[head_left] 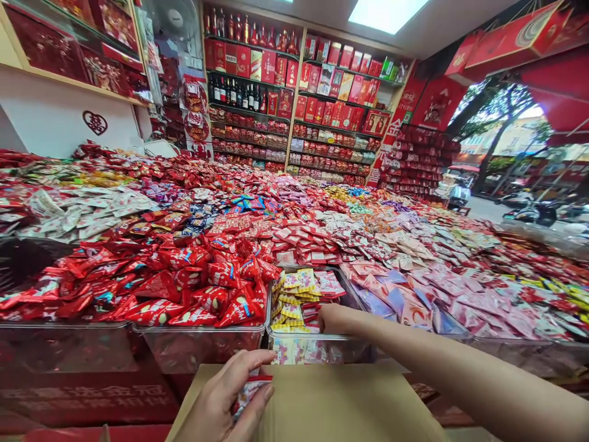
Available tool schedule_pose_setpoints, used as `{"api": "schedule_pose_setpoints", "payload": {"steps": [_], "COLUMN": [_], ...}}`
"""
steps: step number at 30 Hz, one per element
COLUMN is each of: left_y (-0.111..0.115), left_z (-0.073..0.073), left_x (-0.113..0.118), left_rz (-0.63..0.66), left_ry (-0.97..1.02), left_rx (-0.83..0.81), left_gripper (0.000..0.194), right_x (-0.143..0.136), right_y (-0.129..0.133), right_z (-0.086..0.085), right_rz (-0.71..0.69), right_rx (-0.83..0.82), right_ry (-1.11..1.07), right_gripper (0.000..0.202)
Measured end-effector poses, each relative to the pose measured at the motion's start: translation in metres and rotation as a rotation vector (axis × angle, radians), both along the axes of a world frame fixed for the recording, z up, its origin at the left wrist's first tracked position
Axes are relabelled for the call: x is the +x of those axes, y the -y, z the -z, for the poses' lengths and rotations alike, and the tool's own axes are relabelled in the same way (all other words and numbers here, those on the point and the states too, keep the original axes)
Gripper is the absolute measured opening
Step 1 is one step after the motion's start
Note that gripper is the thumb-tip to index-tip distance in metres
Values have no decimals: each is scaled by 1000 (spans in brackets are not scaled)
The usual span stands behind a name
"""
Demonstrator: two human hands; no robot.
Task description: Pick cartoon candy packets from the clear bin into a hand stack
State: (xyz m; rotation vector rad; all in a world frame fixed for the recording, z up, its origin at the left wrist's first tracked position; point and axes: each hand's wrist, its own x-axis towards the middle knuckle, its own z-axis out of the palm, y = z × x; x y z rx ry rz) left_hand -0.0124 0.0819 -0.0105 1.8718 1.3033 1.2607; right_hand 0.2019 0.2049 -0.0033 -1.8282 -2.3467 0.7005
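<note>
Above the cardboard box [331, 399], left hand [225, 399] fingers grip a red-edged packet [248, 393]; right hand [334, 319] fingers hidden among sweets [299, 294].

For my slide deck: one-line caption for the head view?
Right hand reaches into a clear bin of wrapped candies; left hand holds a red-trimmed packet over a cardboard box.

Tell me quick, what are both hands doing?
Left hand: closed on a small red-and-white candy packet over the cardboard box.
Right hand: reaching into the clear candy bin; grip cannot be told.

wall [55, 120] — red double-happiness sign [95, 122] | red banner [390, 138] — character 金
</note>
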Motion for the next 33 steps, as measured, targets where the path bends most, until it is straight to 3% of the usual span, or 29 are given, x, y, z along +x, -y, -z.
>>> {"api": "schedule_pose_setpoints", "payload": {"steps": [2, 4, 6, 9, 12, 17, 23, 28, 33], "left_y": [2, 5, 7, 10, 12, 18, 18, 16, 21], "left_z": [-2, -5, -11, -23, -31, -30, -23, -23, -16], "left_x": [0, 1, 7, 23, 42, 55, 45, 46, 51], "left_rz": [-11, -28, -33, -6, 52, 131, 93, -24, -7], "left_ry": [56, 161, 329, 520, 523, 541, 651, 642, 598], "left_rx": [-55, -151, -278, -413, -403, -430, -565, -493, -448], "left_gripper": [24, 29, 40, 60, 72, 82, 54, 49, 44], "right_x": [2, 3, 1, -7, -16, -12, 2, -3, -12], "right_y": [6, 18, 38, 73, 97, 105, 103, 104, 115], "right_z": [-14, -30, -45, -53, -46, -30, -25, -19, -10], "right_rz": [-37, -62, -107, -167, -174, -198, -22, 61, 1], "right_rx": [2, 129, 232, 14, -217, -76, -171, -266, -267], "right_ry": [68, 19, -188, -652, -946, -904, -1091, -1230, -1235], "right_gripper": [11, 8, 14, 19, 26, 15, 25, 28, 34]}}
